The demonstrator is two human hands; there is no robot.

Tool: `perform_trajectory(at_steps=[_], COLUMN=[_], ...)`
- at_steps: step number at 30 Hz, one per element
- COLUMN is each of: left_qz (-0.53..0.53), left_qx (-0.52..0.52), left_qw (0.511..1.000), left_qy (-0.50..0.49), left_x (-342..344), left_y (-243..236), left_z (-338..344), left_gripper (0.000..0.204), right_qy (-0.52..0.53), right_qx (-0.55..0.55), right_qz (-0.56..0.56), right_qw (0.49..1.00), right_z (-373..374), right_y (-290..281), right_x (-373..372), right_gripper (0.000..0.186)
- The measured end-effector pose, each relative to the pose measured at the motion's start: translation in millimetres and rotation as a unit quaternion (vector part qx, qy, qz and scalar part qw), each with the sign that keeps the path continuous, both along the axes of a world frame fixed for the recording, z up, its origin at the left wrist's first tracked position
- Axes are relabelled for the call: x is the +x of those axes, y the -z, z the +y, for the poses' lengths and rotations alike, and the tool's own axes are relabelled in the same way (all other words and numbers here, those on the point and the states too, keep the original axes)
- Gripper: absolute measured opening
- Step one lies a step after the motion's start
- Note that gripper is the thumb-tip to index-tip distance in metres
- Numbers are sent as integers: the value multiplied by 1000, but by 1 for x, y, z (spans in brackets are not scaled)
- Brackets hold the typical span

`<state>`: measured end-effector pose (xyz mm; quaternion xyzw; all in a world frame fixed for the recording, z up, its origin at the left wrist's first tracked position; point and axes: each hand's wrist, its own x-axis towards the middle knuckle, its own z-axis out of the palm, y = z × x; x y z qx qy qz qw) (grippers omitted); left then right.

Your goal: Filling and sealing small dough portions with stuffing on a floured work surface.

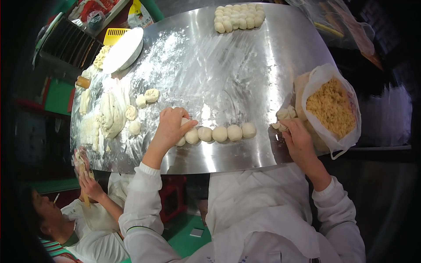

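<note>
A row of several smooth white dough balls (pixel 219 134) lies in front of me near the steel table's edge. At its left end my left hand (pixel 172 125) is closed, fingers and thumb around a dough ball that is partly hidden beneath it. Over on the right, my right hand (pixel 298 136) is closed with its fingertips on a small dough piece (pixel 280 126). More small dough pieces (pixel 287 112) lie just beyond those fingers. Beside them stands a white plastic bag (pixel 312 94), its top rolled back, full of crumbly yellow filling (pixel 332 108).
A tight block of dough balls (pixel 239 17) sits at the far edge of the floury steel table (pixel 210 83). To the left are a large dough mass (pixel 110 115), loose dough pieces (pixel 151 95), a white basin (pixel 125 50) and a yellow basket (pixel 115 36). A co-worker's hand (pixel 91 186) holds a stick at lower left.
</note>
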<state>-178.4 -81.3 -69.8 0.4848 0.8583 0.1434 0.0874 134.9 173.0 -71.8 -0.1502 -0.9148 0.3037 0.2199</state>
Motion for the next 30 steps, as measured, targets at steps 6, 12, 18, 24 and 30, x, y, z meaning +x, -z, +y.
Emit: perform_trajectory(at_steps=[6,12,18,24,30], left_qz=[111,76,247,-212,-597], left_qx=[197,27,-10,281,274], left_qw=[967,977,964,923,754], left_qy=[-121,-200,-98,-157,-16], left_x=[-101,-162,-125,-55,82], left_y=[8,52,30,-27,-83], left_z=[-14,-47,-26,43,166], left_gripper=[27,56,35,13,26], right_qy=[76,71,52,103,47], right_qx=[74,201,203,241,147], right_qz=[-24,-72,8,-17,-186], right_qw=[994,974,978,965,970], right_z=[9,18,12,100,142], right_y=[4,23,-52,-95,-58], right_x=[21,18,33,57,53], right_gripper=[13,14,17,30,33])
